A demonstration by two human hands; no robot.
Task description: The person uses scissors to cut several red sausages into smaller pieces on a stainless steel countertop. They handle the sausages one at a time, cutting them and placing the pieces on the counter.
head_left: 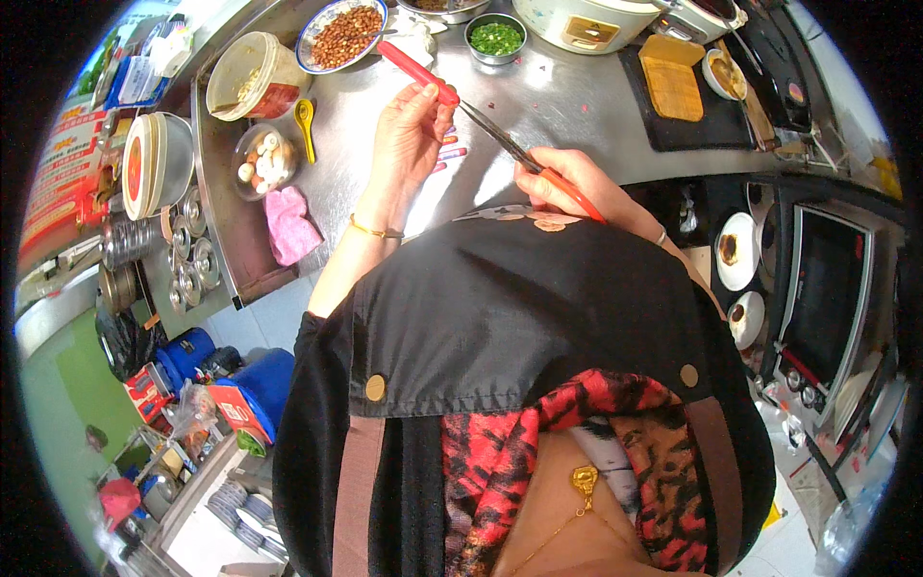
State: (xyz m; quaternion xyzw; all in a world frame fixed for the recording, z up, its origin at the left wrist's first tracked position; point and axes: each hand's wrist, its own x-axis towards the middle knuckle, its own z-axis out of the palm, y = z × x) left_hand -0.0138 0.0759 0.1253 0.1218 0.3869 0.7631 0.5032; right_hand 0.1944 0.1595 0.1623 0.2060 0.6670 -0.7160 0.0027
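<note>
My left hand [414, 126] pinches a red-wrapped sausage [414, 71], long and thin, above the steel worktop [346, 187]. My right hand [570, 177] holds scissors with red handles [573, 193]. Their dark blades point up and left, and the tip lies at or near the sausage's lower right end; whether it touches cannot be told. Several small sticks in red and purple wrappers [452, 153] lie on the steel just right of my left wrist. Small red scraps lie farther back on the worktop.
Behind stand a bowl of peanuts [345, 36], a steel bowl of chopped green onions [496, 37] and a rice cooker [584, 25]. At left are a tub of peeled eggs [265, 162], a yellow spoon [305, 130] and a pink cloth [290, 225]. A black mat [685, 133] lies right.
</note>
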